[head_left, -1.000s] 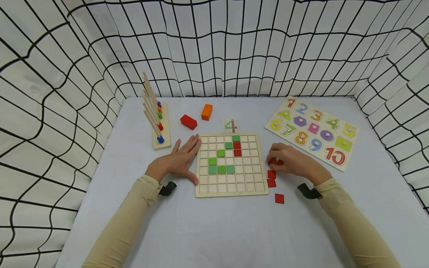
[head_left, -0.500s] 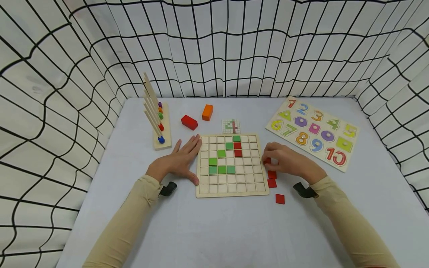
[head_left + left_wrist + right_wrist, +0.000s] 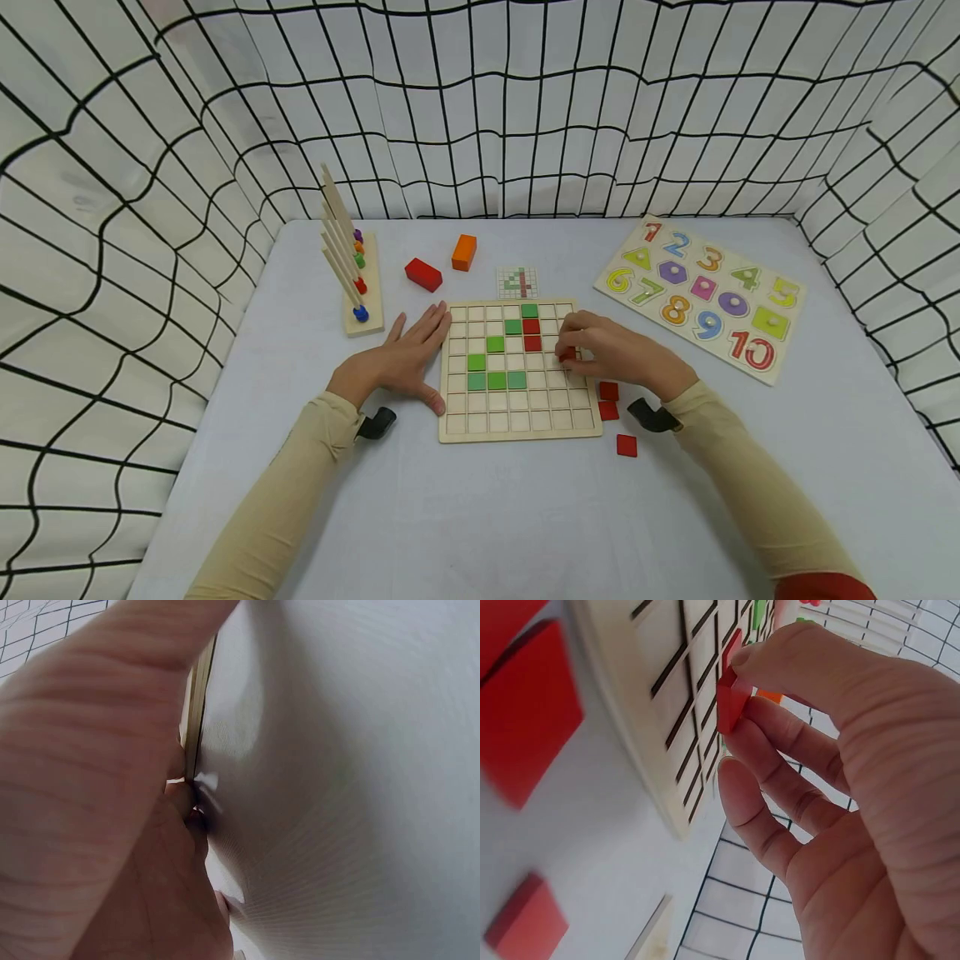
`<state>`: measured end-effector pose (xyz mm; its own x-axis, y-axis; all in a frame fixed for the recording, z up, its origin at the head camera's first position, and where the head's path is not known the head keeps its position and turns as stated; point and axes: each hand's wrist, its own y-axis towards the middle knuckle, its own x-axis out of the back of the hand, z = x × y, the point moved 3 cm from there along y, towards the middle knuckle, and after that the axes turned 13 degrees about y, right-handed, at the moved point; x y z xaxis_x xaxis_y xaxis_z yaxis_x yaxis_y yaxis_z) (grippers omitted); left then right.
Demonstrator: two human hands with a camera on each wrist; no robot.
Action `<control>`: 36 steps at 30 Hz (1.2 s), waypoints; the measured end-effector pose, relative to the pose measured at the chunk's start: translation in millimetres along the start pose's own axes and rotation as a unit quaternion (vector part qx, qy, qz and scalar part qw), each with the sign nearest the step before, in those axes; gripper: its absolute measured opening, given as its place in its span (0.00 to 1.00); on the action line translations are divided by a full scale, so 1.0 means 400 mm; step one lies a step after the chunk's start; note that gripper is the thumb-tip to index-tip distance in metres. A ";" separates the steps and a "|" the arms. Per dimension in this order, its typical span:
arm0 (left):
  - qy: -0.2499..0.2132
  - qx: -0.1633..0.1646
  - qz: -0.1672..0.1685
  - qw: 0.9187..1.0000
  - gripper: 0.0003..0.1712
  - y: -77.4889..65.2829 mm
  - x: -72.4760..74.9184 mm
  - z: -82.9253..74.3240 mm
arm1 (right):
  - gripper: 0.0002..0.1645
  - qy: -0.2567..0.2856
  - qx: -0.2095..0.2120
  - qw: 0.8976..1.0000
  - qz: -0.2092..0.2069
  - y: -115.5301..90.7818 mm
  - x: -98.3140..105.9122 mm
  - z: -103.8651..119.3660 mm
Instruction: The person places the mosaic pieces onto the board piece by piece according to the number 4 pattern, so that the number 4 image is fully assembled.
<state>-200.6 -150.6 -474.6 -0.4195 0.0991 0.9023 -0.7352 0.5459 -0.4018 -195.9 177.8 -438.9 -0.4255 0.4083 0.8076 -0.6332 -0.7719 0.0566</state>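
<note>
A wooden grid board lies mid-table, with several green tiles and two red tiles set in its cells. My left hand rests flat with spread fingers along the board's left edge. Over the board's right side, my right hand pinches a red tile between thumb and fingers. In the head view that tile is partly covered by the fingers. Three loose red tiles lie right of the board. Above the board sits a small pattern card with a green and red figure.
At the back left stands a wooden peg stand with coloured beads. A red block and an orange block lie near it. A number and shape puzzle board is at the back right. Black netting surrounds the table.
My right hand has moved left from beside the board to over its right columns, carrying a red tile. The left hand stays where it was.
</note>
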 end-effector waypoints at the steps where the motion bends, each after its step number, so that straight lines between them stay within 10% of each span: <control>1: -0.001 0.001 0.000 1.000 0.89 -0.001 0.001 0.000 | 0.08 0.001 0.005 1.000 0.003 0.009 -0.004 0.003; 36: 0.001 -0.004 -0.005 1.000 0.89 0.001 -0.005 0.004 | 0.04 -0.027 0.059 0.998 0.016 0.085 -0.062 0.037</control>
<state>-200.9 -152.0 -476.7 -0.4114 0.0964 0.9064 -0.7347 0.5535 -0.3923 -197.2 134.2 -448.1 -0.4061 0.3578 0.8409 -0.5376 -0.8376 0.0968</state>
